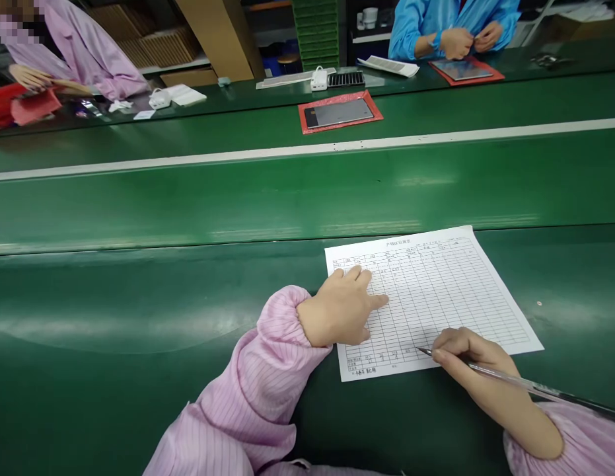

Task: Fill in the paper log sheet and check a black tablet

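White, one gridded form (436, 291) lies on the table (139, 317); left hand (344, 307) flat on it, right hand (468, 354) pinching one pen (510, 380).

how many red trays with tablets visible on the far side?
2. One red tray sits mid-frame just beyond the white stripe; the other red tray lies in front of the person in blue, upper right. Red items at far left are blurred, so cannot tell.
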{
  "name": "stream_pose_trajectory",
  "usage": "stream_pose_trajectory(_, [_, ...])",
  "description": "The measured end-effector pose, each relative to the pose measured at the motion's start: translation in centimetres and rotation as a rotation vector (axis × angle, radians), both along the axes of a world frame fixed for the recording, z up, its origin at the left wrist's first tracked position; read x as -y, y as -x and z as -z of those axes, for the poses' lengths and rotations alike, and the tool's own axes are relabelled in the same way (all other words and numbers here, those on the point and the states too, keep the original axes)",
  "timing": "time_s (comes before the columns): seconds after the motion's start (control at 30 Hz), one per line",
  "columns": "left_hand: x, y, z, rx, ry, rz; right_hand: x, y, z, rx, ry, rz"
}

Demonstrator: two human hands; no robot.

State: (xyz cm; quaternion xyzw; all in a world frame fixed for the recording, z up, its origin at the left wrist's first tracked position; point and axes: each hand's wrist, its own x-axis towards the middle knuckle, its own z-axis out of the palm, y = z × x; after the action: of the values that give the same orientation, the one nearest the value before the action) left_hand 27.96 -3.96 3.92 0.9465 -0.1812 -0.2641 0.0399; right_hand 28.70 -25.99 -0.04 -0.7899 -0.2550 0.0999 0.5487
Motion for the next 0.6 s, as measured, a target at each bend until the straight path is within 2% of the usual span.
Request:
stream_pose_trajectory(0.2, [-0.10, -0.24, -0.30, -0.039, -0.015, 0.018, 0.35, -0.16, -0.31, -0.014, 0.098, 0.084])
stream_pose_trajectory(0.3, [-0.04, -0.35, -0.37, -0.054, -0.014, 0.022, 0.39, -0.13, -0.19, -0.049, 0.078, 0.090])
stream_pose_trajectory(0.47, [-0.02, -0.39, -0.35, -0.053, 0.010, 0.013, 0.01, 0.15, -0.02, -0.068, 0.131, 0.045])
stream_pose_trajectory(0.6, [-0.03, -0.38, -0.36, -0.042, 0.008, 0.016, -0.39, 0.34, 0.11, 0.032, 0.194, -0.040])
